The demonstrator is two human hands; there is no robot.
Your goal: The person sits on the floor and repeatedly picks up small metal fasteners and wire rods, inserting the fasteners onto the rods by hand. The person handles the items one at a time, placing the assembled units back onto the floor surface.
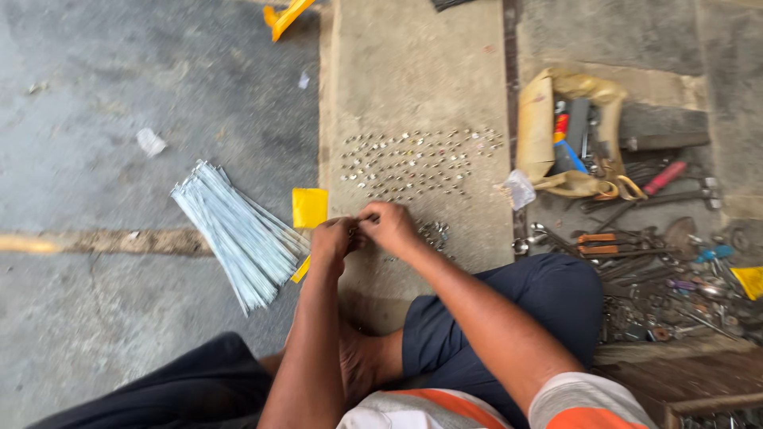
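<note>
My left hand (pixel 332 238) and my right hand (pixel 389 226) meet over the concrete slab, fingertips pinched together on a small metal piece that is too tiny and blurred to identify. A bundle of thin silver spokes (pixel 235 233) lies fanned on the ground just left of my left hand, with a yellow wrapper (pixel 309 208) at its end. Several small shiny nipples (pixel 413 163) are set out in rows on the slab just beyond my hands. A small loose heap of the same metal bits (pixel 434 233) lies beside my right hand.
An open tan tool bag (pixel 556 131) with tools lies at the right. Wrenches, pliers and screwdrivers (pixel 652 262) are scattered beyond my right knee. A small clear plastic bag (pixel 520 191) sits by the tool bag. A yellow object (pixel 284 16) lies at the top.
</note>
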